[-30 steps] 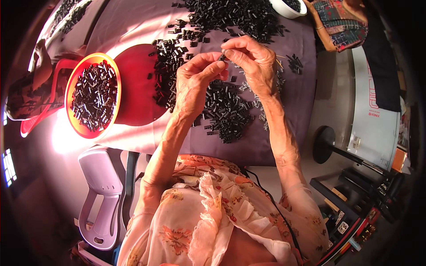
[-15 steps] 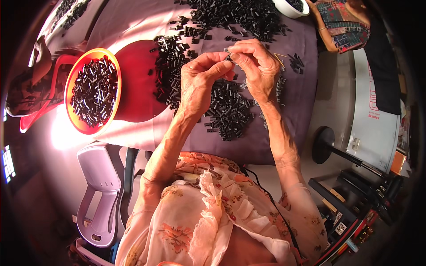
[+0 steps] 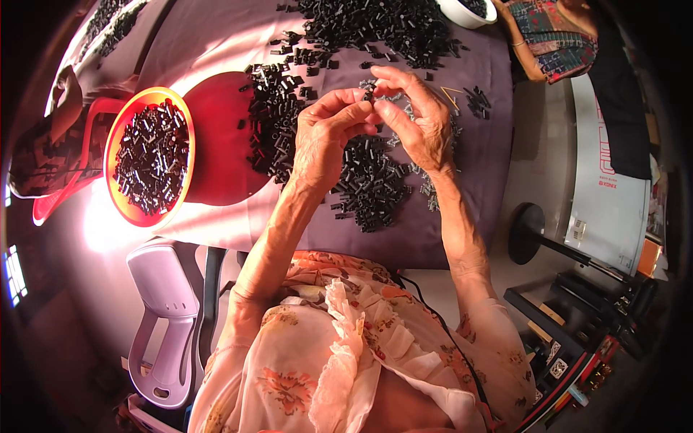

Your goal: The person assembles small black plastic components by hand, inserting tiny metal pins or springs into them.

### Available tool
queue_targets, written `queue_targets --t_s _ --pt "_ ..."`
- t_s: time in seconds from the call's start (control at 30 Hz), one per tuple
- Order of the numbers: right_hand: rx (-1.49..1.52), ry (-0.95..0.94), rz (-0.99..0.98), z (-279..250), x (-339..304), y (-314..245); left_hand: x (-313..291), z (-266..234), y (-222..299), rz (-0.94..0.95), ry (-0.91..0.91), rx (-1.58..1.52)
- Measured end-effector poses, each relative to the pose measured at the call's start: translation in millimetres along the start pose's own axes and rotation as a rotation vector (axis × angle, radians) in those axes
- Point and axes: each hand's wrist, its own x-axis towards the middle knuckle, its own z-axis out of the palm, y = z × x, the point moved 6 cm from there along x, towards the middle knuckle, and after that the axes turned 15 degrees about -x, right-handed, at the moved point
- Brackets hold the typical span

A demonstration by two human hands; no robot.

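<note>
Over the table, my left hand (image 3: 321, 137) pinches a small black plastic piece (image 3: 369, 94) between thumb and fingers. Close to its right, my right hand (image 3: 424, 126) has its thumb and forefinger spread apart, with the thumb tip near the piece. Beneath and between my wrists lies a pile of black plastic pieces (image 3: 369, 191). Small grey pieces (image 3: 426, 189) are scattered beside and partly under my right hand. Another heap of black pieces (image 3: 273, 119) lies left of my left hand. The exact shape of the held piece is too small to make out.
An orange-rimmed red basin (image 3: 110, 184) full of black pieces stands at the left, by a red round surface (image 3: 224, 144). A large black heap (image 3: 375, 29) and a white bowl (image 3: 462, 16) lie at the far side. Another person's arm (image 3: 527, 54) shows far right. A lilac chair (image 3: 162, 274) stands lower left.
My right thumb and forefinger have parted, where before they met at the piece. My left hand keeps its pinch in nearly the same place.
</note>
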Motion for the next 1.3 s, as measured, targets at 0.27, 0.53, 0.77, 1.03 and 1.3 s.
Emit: queue_targets --t_s 0.27,0.53,0.77,1.03,1.3 --pt "-0.435 -0.043 -0.26 2.4 3.3 -13.1 0.5 3.7 -2.2 -0.014 0.015 0.005" --pt "-0.446 0.023 -0.303 1.0 1.7 -9.8 -0.8 5.1 -3.4 -0.052 0.017 0.006" --pt "-0.437 0.031 -0.28 2.3 -1.9 -8.5 6.8 -8.7 -20.5 -0.222 -0.04 -0.222" --pt "-0.405 0.022 -0.27 6.0 -7.4 -3.7 7.7 -15.3 -32.0 -0.322 0.0 -0.285" --pt "-0.408 -0.003 -0.243 5.6 -8.8 -4.2 6.2 -16.7 -35.0 -0.346 0.019 -0.336"
